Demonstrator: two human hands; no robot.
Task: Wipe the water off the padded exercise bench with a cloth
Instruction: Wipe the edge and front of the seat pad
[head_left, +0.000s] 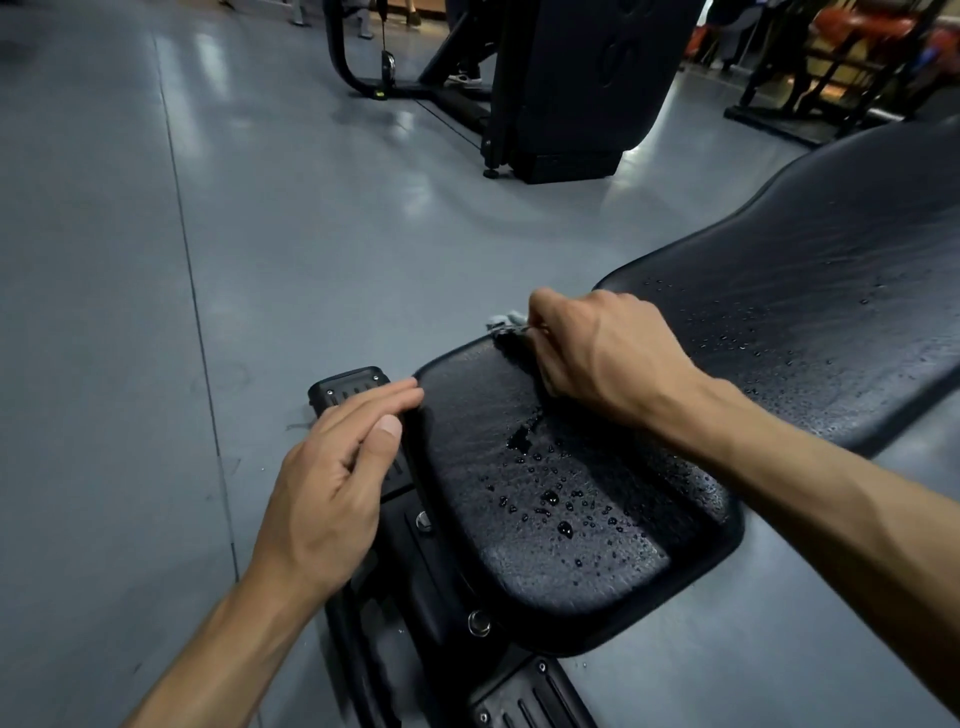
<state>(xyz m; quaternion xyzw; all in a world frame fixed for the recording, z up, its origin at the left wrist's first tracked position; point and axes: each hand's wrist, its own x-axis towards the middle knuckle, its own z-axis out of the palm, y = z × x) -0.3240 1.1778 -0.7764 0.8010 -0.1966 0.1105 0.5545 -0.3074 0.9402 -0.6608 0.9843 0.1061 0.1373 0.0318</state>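
1. The right hand (597, 358) is working at the far end of the seat pad (545, 493). Its grip is curled over a small cloth (506, 321), which is showing only as a pale grey scrap poking out past the knuckles at the pad's edge; most of it is hidden under the palm.
2. The left hand (332, 478) is resting with its fingers straight and close together, fingertips touching the near-left rim of the seat pad, thumb lying loose. It is holding nothing, and seems to be steadying the desk.
3. To do this stroke well, the cloth probably wants opening out flatter under the palm, so that more fabric is meeting the vinyl, then drawing towards the body in one long overlapping pass.
4. Water droplets (550, 499) are beading across the middle and near part of the seat pad, with a larger pool just below the right wrist. The job looks barely begun.
5. The long back pad (831, 312), just beyond the right hand, is also carrying scattered drops and will need its own passes.
6. The black frame (415, 597) is showing beneath the seat pad.
7. A glossy grey floor (156, 312) is reflecting ceiling light; a dark weight machine (571, 78) is standing well apart behind.
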